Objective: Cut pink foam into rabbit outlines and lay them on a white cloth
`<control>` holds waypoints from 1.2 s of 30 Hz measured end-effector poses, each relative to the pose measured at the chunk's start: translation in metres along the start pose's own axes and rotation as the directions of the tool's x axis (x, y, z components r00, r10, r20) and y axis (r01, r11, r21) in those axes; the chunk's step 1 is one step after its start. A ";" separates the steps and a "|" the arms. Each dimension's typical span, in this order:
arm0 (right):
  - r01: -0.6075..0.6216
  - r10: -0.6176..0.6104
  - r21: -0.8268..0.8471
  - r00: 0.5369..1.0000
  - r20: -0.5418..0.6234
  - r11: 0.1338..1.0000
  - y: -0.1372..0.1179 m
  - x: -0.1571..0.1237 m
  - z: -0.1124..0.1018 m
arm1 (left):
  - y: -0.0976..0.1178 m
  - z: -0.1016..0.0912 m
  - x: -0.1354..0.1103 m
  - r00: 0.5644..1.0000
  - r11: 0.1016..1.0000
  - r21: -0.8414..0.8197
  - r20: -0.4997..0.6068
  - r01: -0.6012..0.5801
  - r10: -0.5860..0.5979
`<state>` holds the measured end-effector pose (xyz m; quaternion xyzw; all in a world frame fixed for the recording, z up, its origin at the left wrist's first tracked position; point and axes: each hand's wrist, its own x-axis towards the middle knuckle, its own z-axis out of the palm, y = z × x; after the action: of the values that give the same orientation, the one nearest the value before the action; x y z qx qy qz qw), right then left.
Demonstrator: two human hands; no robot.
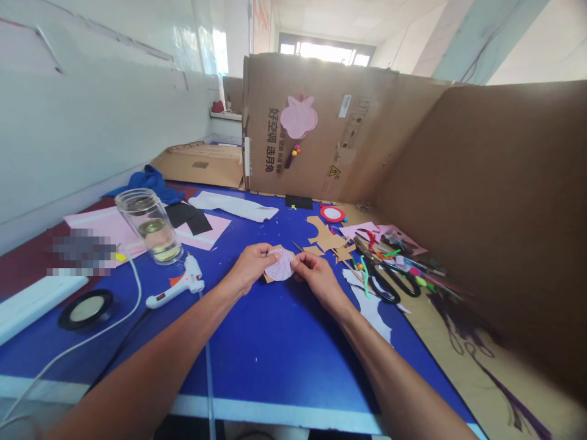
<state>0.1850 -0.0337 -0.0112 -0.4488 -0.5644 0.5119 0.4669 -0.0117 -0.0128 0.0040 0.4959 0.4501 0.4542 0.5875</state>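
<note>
Both hands pinch one pink patterned disc (280,266) above the blue table (275,342): left hand (250,267) grips its left edge, right hand (315,274) its right. White glue gun (177,286) lies just left; black scissors (389,281) right.

A round pale-pink paper piece (280,265) on brown card, just above the blue table.

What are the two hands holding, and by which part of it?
Both hold one pink paper disc: the left hand pinches its left edge, and the right hand pinches its right edge.
</note>
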 end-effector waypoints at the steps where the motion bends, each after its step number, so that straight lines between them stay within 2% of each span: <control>1: 0.015 -0.015 0.004 1.000 -0.021 1.000 0.002 0.001 -0.001 | 0.001 0.000 -0.001 0.999 1.000 0.007 0.022 0.024 -0.024; 5: 0.054 -0.057 -0.022 0.991 -0.123 0.998 0.007 0.005 -0.005 | 0.006 0.001 -0.007 0.983 0.990 0.075 0.138 0.116 -0.125; 8: 0.064 -0.070 -0.075 0.994 -0.082 0.995 0.007 0.005 -0.006 | 0.006 0.001 -0.010 0.976 0.990 0.090 0.178 0.109 -0.123; 11: 0.065 -0.067 -0.092 0.998 -0.017 0.994 0.003 0.002 -0.004 | 0.003 0.001 -0.009 0.985 0.993 0.104 0.158 0.059 -0.075; 17: -0.009 0.008 0.008 1.000 0.012 1.000 0.000 0.001 -0.001 | 0.000 0.000 -0.004 0.999 0.995 0.095 0.050 -0.005 0.000; 22: -0.007 0.007 -0.033 1.000 -0.002 0.999 0.001 0.002 -0.001 | -0.001 0.000 -0.004 0.996 0.994 0.113 0.084 0.011 -0.020; 28: -0.007 0.007 -0.047 1.000 -0.004 0.999 -0.003 0.000 0.002 | -0.007 -0.001 -0.001 0.997 0.989 0.147 0.077 -0.034 0.023; 36: 0.018 -0.020 -0.095 0.999 -0.025 0.995 -0.002 0.000 0.000 | -0.008 0.003 -0.004 0.990 0.984 0.171 0.138 -0.043 0.019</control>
<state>0.1848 -0.0340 -0.0088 -0.4714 -0.5863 0.4743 0.4573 -0.0091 -0.0175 -0.0033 0.5820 0.4389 0.3876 0.5643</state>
